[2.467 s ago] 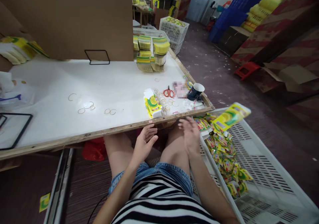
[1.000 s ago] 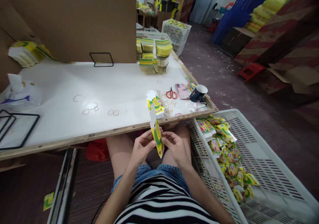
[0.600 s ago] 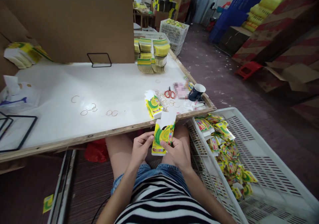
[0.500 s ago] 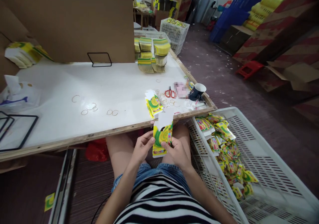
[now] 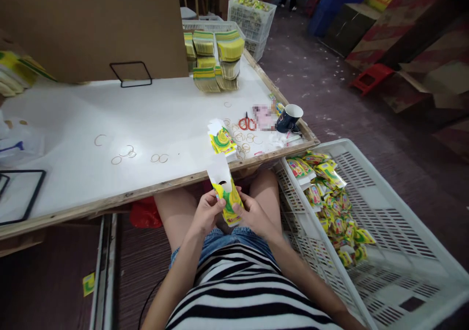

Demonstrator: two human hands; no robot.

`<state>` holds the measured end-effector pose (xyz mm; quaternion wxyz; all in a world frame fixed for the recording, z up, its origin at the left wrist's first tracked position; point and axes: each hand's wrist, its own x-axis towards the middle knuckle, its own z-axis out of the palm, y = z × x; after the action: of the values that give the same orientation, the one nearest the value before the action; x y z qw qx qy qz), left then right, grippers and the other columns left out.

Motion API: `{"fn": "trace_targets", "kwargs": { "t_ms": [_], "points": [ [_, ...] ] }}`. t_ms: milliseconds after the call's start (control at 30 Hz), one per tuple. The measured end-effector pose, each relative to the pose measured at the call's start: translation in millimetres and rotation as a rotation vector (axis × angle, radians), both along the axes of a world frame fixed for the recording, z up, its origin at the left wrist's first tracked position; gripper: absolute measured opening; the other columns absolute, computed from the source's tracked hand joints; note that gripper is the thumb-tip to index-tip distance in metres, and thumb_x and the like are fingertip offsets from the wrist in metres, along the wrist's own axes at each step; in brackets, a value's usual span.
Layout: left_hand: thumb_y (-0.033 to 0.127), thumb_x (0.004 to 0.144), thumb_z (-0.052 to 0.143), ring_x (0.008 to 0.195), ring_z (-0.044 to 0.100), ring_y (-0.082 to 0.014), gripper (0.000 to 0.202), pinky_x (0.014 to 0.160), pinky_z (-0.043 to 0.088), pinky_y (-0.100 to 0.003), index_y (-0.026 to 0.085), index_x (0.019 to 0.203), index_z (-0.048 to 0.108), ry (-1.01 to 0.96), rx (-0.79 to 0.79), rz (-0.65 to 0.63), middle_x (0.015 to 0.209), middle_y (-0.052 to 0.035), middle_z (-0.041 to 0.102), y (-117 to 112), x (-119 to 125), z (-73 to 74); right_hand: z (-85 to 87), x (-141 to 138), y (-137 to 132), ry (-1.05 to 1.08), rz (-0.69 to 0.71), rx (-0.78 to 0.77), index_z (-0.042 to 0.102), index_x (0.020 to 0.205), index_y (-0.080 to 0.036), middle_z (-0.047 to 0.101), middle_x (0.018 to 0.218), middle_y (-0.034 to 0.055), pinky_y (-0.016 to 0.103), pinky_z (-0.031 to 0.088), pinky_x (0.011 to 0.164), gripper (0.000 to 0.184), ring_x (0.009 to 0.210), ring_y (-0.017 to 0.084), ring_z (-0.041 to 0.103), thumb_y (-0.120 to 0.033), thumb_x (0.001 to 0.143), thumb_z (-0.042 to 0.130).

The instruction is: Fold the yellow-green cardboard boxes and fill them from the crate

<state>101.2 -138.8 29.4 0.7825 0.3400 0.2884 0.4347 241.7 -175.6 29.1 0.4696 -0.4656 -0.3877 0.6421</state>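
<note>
A seated person's two hands meet over their lap, just below the near wooden edge of a white table (image 5: 110, 124). The left hand (image 5: 205, 213) and the right hand (image 5: 252, 215) are both closed around the lower part of a small yellow-and-green printed carton (image 5: 225, 193), fingers curled on its sides and thumbs on its face. The carton stands roughly upright, leaning slightly to the left, with its white top flap open and sticking up in front of the table edge. On the table just above the hands lies a short stack of flat cartons (image 5: 222, 142) in the same print. Beside it are scattered rubber bands (image 5: 244, 142), red-handled scissors (image 5: 246, 123) and a dark mug (image 5: 289, 118) near the right corner. Farther back, bundles of flattened cartons (image 5: 214, 61) are piled against a brown cardboard sheet (image 5: 95, 22). More loose rubber bands lie in the middle of the table. To the person's right, a white slatted plastic crate (image 5: 403, 212) holds a heap of folded cartons (image 5: 330, 198) along its near-left side.
</note>
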Motion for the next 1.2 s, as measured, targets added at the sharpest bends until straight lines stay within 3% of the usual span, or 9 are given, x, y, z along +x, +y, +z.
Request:
{"fn": "trace_targets", "kwargs": {
  "t_ms": [133, 367, 433, 567, 733, 900, 1000, 1100, 1200],
  "points": [
    [0.043, 0.068, 0.078, 0.082, 0.069, -0.0229, 0.037, 0.073, 0.055, -0.033, 0.014, 0.089, 0.066, 0.157, 0.000, 0.174, 0.081, -0.0060, 0.073, 2, 8, -8.3, -6.1, -2, -3, -0.226, -0.107, 0.076, 0.068, 0.093, -0.017, 0.069, 0.084, 0.0030, 0.030, 0.053, 0.070, 0.035, 0.076, 0.019, 0.063, -0.050, 0.081, 0.063],
    [0.025, 0.075, 0.073, 0.087, 0.068, -0.0165, 0.063, 0.077, 0.052, -0.026, 0.023, 0.126, 0.036, 0.379, 0.203, 0.383, 0.098, -0.0040, 0.069, -4, 13, 2.4, -8.2, 4, 0, -0.588, -0.275, 0.184, 0.069, 0.080, -0.019, 0.067, 0.080, 0.0052, 0.030, 0.048, 0.069, 0.026, 0.076, 0.020, 0.059, -0.042, 0.085, 0.059],
    [0.024, 0.078, 0.070, 0.091, 0.067, -0.0171, 0.062, 0.078, 0.052, -0.027, 0.025, 0.128, 0.033, 0.392, 0.236, 0.337, 0.102, -0.0047, 0.067, -6, 11, 4.3, -6.0, 5, 1, -0.550, -0.282, 0.221, 0.067, 0.099, -0.021, 0.068, 0.095, 0.0067, 0.032, 0.049, 0.077, 0.023, 0.087, 0.022, 0.060, -0.038, 0.084, 0.062],
    [0.024, 0.083, 0.064, 0.099, 0.065, -0.0180, 0.056, 0.083, 0.051, -0.028, 0.025, 0.131, 0.036, 0.390, 0.291, 0.191, 0.110, -0.0068, 0.066, -6, 5, 7.1, 3.9, 11, 4, -0.349, -0.232, 0.284, 0.047, 0.132, -0.025, 0.066, 0.104, 0.0063, 0.031, 0.050, 0.080, 0.050, 0.091, 0.020, 0.062, -0.033, 0.086, 0.061],
    [0.025, 0.083, 0.066, 0.101, 0.065, -0.0207, 0.044, 0.082, 0.052, -0.027, 0.020, 0.123, 0.050, 0.331, 0.293, 0.061, 0.107, -0.0087, 0.067, -2, -6, 10.9, 13.5, 28, 10, -0.240, -0.082, 0.282, 0.055, 0.122, -0.025, 0.066, 0.093, 0.0030, 0.028, 0.050, 0.072, 0.039, 0.083, 0.017, 0.062, -0.035, 0.085, 0.062],
    [0.020, 0.077, 0.072, 0.084, 0.067, -0.0158, 0.033, 0.071, 0.053, -0.022, 0.018, 0.105, 0.055, 0.217, 0.251, -0.052, 0.091, -0.0054, 0.069, -3, -10, 11.0, 17.7, 41, 16, -0.239, 0.072, 0.248, 0.062, 0.096, -0.021, 0.060, 0.073, -0.0008, 0.024, 0.044, 0.058, 0.020, 0.063, 0.013, 0.055, -0.038, 0.087, 0.059],
    [0.022, 0.079, 0.071, 0.086, 0.068, -0.0181, 0.054, 0.073, 0.055, -0.026, 0.022, 0.126, 0.044, 0.172, 0.196, -0.085, 0.095, -0.0065, 0.069, -4, -9, 11.5, 17.4, 39, 18, -0.324, 0.014, 0.306, 0.064, 0.081, -0.020, 0.061, 0.075, 0.0015, 0.026, 0.044, 0.063, 0.021, 0.069, 0.015, 0.055, -0.039, 0.086, 0.059],
    [0.023, 0.080, 0.070, 0.092, 0.069, -0.0210, 0.075, 0.077, 0.055, -0.030, 0.026, 0.142, 0.028, 0.168, 0.178, -0.135, 0.102, -0.0087, 0.069, -2, -9, 11.0, 14.9, 33, 19, -0.302, -0.119, 0.327, 0.065, 0.094, -0.022, 0.064, 0.086, 0.0032, 0.028, 0.048, 0.071, 0.021, 0.080, 0.018, 0.059, -0.039, 0.083, 0.064],
    [0.023, 0.079, 0.071, 0.099, 0.067, -0.0225, 0.053, 0.081, 0.054, -0.029, 0.020, 0.128, 0.050, 0.228, 0.221, -0.124, 0.106, -0.0097, 0.069, 0, -9, 9.5, 15.5, 33, 18, -0.268, -0.203, 0.329, 0.059, 0.116, -0.025, 0.066, 0.099, 0.0049, 0.031, 0.049, 0.079, 0.037, 0.090, 0.019, 0.062, -0.040, 0.083, 0.065]
  ]
}}
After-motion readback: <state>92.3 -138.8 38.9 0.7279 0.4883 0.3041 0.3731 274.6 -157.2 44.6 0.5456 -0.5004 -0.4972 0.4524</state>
